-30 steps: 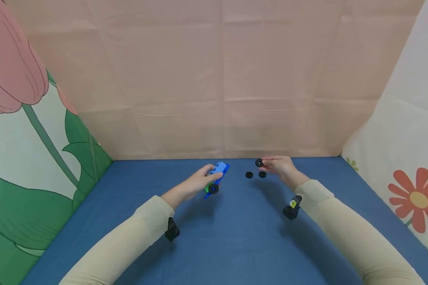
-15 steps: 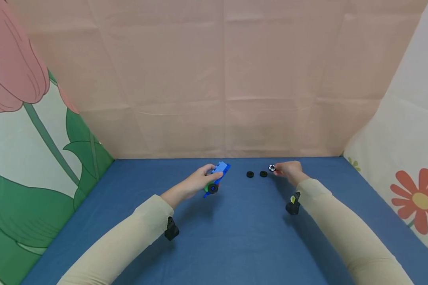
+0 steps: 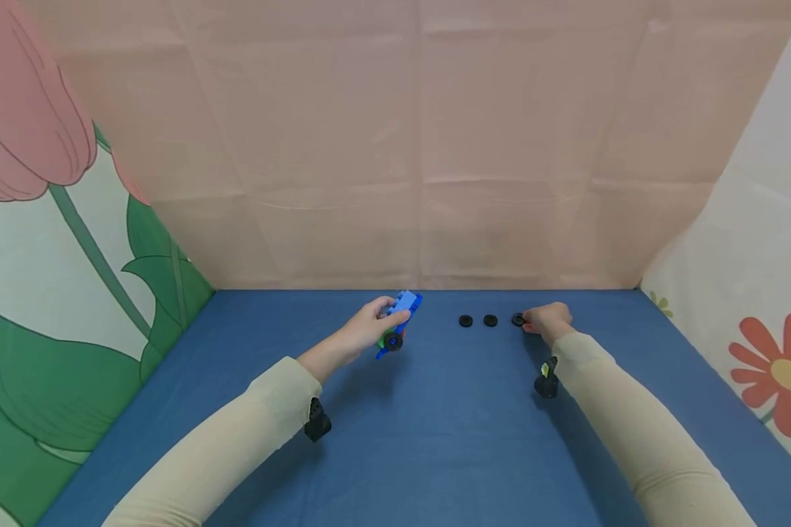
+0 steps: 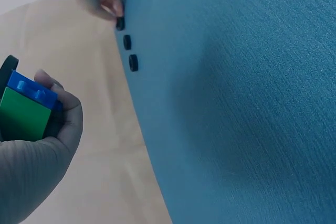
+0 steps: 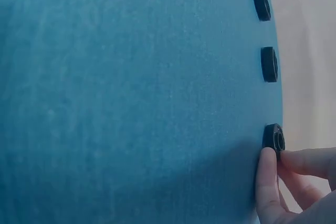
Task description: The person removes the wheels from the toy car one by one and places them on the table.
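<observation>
Blue worktop [image 3: 428, 439] below: right fingers [image 5: 268, 174] pinch the end wheel [image 5: 270, 136], probably lying flat, so best release gently without nudging it; left fingers [image 4: 72, 115] grip the toy vehicle [image 4: 25, 115] aloft.

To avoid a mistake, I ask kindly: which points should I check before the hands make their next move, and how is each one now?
1. Left hand grips the toy: ok.
2. Right hand free: not ok, it pinches the end wheel.
3. Middle wheel and left wheel lie apart on the table: ok.
4. A mounted wheel shows on the toy: ok.
5. Toy's underside complete: cannot tell, mostly hidden.
</observation>
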`<state>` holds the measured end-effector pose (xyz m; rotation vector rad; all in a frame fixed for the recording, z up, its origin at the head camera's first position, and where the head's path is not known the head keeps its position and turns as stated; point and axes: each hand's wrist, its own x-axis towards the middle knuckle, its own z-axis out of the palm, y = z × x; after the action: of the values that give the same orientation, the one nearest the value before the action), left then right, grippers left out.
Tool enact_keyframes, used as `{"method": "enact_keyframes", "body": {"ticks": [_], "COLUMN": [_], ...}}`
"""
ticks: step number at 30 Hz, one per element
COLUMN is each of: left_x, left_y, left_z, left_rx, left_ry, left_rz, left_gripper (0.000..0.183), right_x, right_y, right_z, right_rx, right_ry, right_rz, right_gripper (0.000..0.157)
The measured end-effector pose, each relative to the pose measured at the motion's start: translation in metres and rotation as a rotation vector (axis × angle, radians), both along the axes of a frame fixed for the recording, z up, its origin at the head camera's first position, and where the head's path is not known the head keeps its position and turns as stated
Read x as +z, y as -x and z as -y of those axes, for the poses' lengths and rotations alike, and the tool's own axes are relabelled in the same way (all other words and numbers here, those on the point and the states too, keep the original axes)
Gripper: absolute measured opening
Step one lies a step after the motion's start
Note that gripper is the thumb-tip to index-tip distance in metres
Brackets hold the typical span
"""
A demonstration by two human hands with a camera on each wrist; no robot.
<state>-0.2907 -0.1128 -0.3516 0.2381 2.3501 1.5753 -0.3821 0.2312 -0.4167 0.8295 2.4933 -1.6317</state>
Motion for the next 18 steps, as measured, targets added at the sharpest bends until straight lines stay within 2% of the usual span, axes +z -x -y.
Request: {"method": "enact_keyframes", "body": {"ticks": [12,18], "left_x": [-0.001,-0.001], "left_y": [0.002,0.003], "left_z": [-0.002,-0.004], "left_rx": [-0.041,-0.062], "left_ry": [0.003,-0.006], "left_rz": [-0.003,0.002], "left_gripper": [0.045,0.041], "right_x": [0.005,0.015], "right_y": [-0.006,-0.014], "right_z": [-0.003,0.0], "right_rx": [0.019,0.069], "right_ry": [-0.097,-0.082], "right_rz": [-0.02,-0.036], "right_gripper": [0.051,0.049]}}
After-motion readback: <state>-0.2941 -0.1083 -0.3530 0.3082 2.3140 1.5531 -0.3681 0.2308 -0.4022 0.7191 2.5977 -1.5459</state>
